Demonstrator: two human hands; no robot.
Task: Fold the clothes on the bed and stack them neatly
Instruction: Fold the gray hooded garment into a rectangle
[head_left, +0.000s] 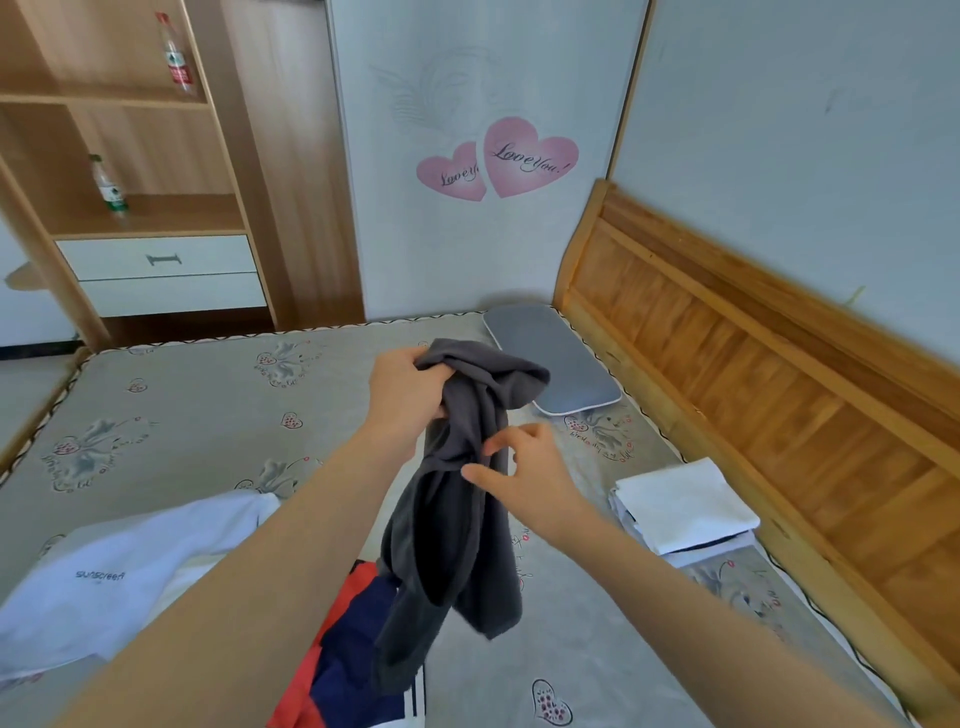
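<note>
A dark grey garment (452, 519) hangs bunched above the bed (208, 415). My left hand (405, 395) grips its top end and holds it up. My right hand (524, 478) is beside the cloth lower down, its thumb and fingertips touching the hanging fabric's edge. A white garment (114, 582) with small lettering lies unfolded at the near left. A red, navy and white garment (343, 670) lies under the grey one near the front edge. A folded white stack (685, 504) sits on the right side of the mattress.
A grey pillow (556, 358) lies at the head of the bed by the wooden headboard (753, 374). A wooden shelf unit (145, 208) with two bottles and drawers stands past the bed's far left. A wall with heart stickers (498, 161) is behind.
</note>
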